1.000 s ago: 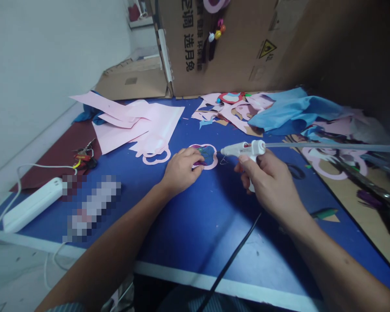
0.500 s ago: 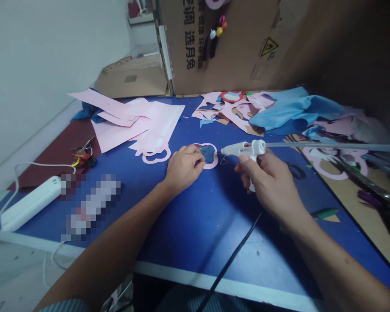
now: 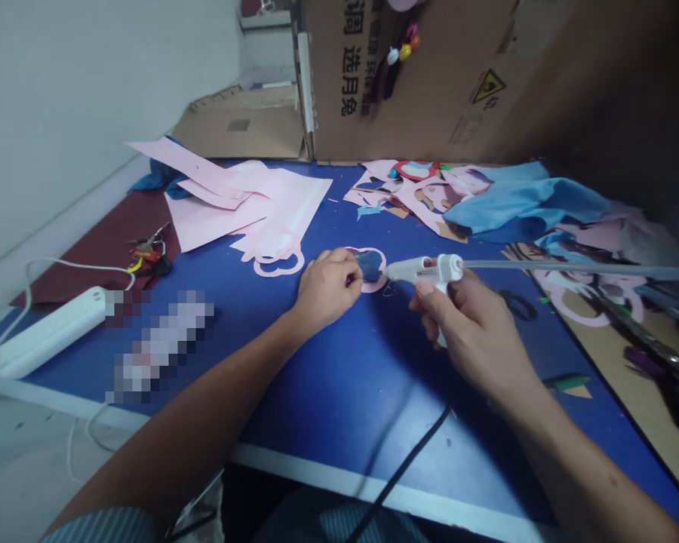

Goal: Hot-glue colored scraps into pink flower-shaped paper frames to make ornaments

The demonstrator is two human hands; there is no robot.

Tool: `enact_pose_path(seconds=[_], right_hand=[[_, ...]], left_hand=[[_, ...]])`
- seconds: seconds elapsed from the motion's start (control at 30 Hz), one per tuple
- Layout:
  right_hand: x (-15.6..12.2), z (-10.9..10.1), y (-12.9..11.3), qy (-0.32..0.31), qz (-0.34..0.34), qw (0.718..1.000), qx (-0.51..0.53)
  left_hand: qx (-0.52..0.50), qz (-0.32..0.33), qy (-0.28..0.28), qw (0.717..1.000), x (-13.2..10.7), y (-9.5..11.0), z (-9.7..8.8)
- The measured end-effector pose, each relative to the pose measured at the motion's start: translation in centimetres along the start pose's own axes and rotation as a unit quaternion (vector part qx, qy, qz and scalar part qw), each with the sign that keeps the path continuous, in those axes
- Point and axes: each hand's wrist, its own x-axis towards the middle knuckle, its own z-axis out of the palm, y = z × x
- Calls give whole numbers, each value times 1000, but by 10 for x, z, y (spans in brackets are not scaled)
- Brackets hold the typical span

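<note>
Pinching a small blue piece point(image 3: 369, 265) onto a pink paper ring point(image 3: 374, 280), the left hand point(image 3: 328, 290) rests near the middle of the blue bench point(image 3: 339, 400) in the head view. The right hand point(image 3: 469, 332) is closed around the grip of a white hot glue gun point(image 3: 424, 269), whose nozzle points at 9 o'clock, just beside the blue piece. A long clear glue stick point(image 3: 571, 267) runs out toward 3 o'clock. The hands are apart but near each other. Pink paper sheets point(image 3: 243, 207) lie at 11 o'clock, a cardboard box point(image 3: 407, 75) stands at 12, crumpled blue material point(image 3: 520, 204) lies at 1, and a white power strip point(image 3: 50, 332) lies at 9.
</note>
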Motion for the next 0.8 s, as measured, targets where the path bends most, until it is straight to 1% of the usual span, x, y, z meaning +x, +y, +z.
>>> enact_pose_path(seconds=[0.13,0.4,0.6,0.8], right_hand=[[-4,1,2,-14,-19,999,-45],[-8,3,9,-31,-24,995,-96],[-6,7,12,-28,-23,994,-100],[-4,11,13,-27,-28,995,-97]], left_hand=[[-9,-8,0,1000,0,2,0],[8,-26,-12,1000,2,7,-1],[-1,-21,-7,1000,2,6,0],[-7,-17,-14,1000,2,5,-1]])
